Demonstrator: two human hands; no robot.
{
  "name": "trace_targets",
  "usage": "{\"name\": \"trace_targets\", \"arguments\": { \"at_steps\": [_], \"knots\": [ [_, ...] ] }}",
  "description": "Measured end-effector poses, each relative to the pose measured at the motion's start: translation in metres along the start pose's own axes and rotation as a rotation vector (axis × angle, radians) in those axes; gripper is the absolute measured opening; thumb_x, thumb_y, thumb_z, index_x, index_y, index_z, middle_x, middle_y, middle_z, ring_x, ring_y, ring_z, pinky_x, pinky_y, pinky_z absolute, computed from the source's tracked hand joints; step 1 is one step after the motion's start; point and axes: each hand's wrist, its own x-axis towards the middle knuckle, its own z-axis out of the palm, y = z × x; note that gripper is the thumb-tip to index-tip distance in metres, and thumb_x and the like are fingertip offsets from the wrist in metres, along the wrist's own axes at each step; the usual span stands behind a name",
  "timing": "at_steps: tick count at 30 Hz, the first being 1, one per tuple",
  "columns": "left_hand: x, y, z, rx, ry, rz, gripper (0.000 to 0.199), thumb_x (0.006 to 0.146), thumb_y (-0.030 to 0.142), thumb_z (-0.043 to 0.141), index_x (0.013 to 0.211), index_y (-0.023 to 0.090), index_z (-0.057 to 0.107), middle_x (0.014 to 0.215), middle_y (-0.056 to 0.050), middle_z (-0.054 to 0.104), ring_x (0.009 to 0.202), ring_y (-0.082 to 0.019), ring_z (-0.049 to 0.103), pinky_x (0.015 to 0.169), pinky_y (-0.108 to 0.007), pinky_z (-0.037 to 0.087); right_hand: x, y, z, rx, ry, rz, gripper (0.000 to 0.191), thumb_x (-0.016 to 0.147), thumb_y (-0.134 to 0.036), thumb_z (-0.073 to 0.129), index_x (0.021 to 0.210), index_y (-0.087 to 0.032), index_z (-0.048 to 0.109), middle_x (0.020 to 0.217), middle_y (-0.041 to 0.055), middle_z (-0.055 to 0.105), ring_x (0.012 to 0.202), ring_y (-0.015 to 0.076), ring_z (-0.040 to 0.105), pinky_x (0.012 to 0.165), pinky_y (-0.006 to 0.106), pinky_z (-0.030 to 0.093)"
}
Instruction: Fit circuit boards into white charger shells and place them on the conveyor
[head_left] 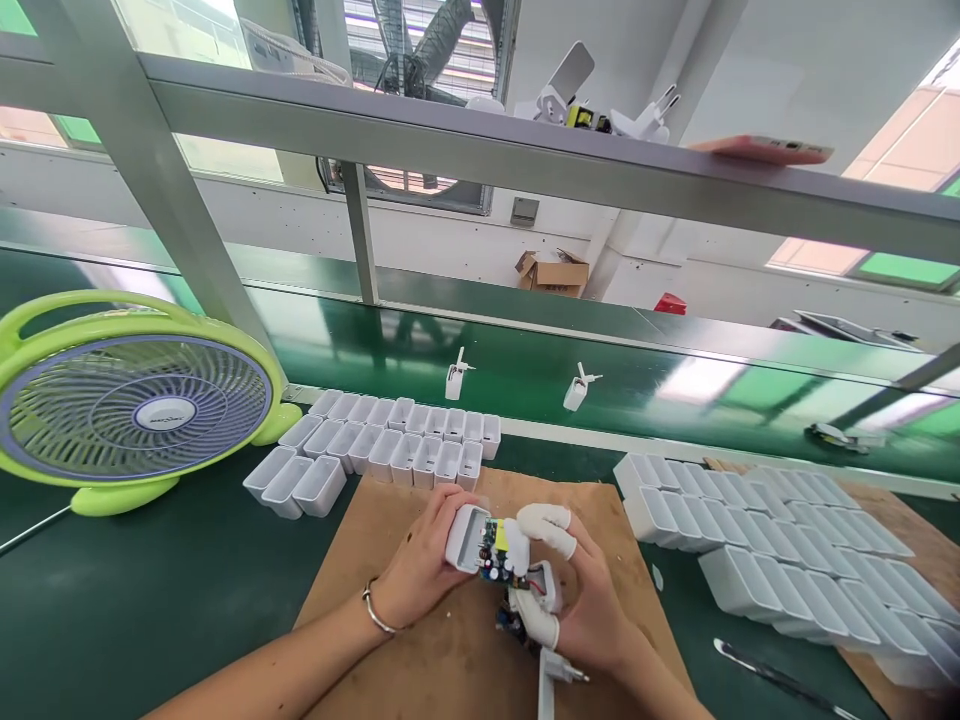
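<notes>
My left hand [424,560], with a bracelet at the wrist, is closed round a white plastic case [466,540] whose open end faces right. My right hand [574,590], with white covers on several fingertips, grips a circuit board [496,550] with a yellow part on it. The board's left edge is at the mouth of the case. Below the board are a small white piece with red wires and another dark board, partly hidden by the right hand. A white plug part [551,680] with metal pins lies near the bottom edge, over the brown board [405,640].
White cases stand in rows at left [382,455] and right [750,540]. A green fan [161,410] stands far left. Two white plug adapters [454,380] [577,392] are behind. A dark pointed tool [780,680] lies bottom right. A metal shelf [480,140] crosses above.
</notes>
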Motion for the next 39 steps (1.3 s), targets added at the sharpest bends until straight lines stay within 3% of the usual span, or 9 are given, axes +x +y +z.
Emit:
{"name": "trace_targets", "arguments": {
  "at_steps": [6, 19, 39],
  "knots": [
    [-0.002, -0.003, 0.001, 0.086, 0.033, 0.050, 0.063, 0.079, 0.016, 0.072, 0.129, 0.027, 0.035, 0.120, -0.009, 0.039, 0.113, -0.025, 0.050, 0.097, -0.041, 0.046, -0.008, 0.008, 0.014, 0.014, -0.001, 0.001, 0.056, 0.069, -0.008, 0.058, 0.124, -0.020, 0.052, 0.116, 0.0100, 0.054, 0.107, 0.0196, 0.057, 0.092, 0.030, 0.050],
    [-0.005, -0.005, 0.000, 0.246, 0.069, 0.075, 0.067, 0.076, 0.011, 0.068, 0.132, 0.026, 0.036, 0.119, -0.010, 0.043, 0.107, -0.025, 0.056, 0.090, -0.037, 0.052, -0.007, 0.005, 0.021, -0.070, 0.018, -0.085, 0.052, 0.073, -0.007, 0.057, 0.124, -0.019, 0.053, 0.114, 0.0100, 0.054, 0.104, 0.0188, 0.057, 0.088, 0.029, 0.051],
    [-0.006, -0.006, -0.002, 0.293, 0.101, 0.118, 0.058, 0.081, 0.020, 0.067, 0.133, 0.025, 0.040, 0.118, -0.010, 0.045, 0.106, -0.024, 0.056, 0.088, -0.035, 0.051, -0.008, 0.006, 0.025, -0.088, 0.033, -0.097, 0.052, 0.075, -0.008, 0.058, 0.125, -0.021, 0.052, 0.113, 0.0110, 0.055, 0.101, 0.0201, 0.057, 0.083, 0.033, 0.053]
  ]
}}
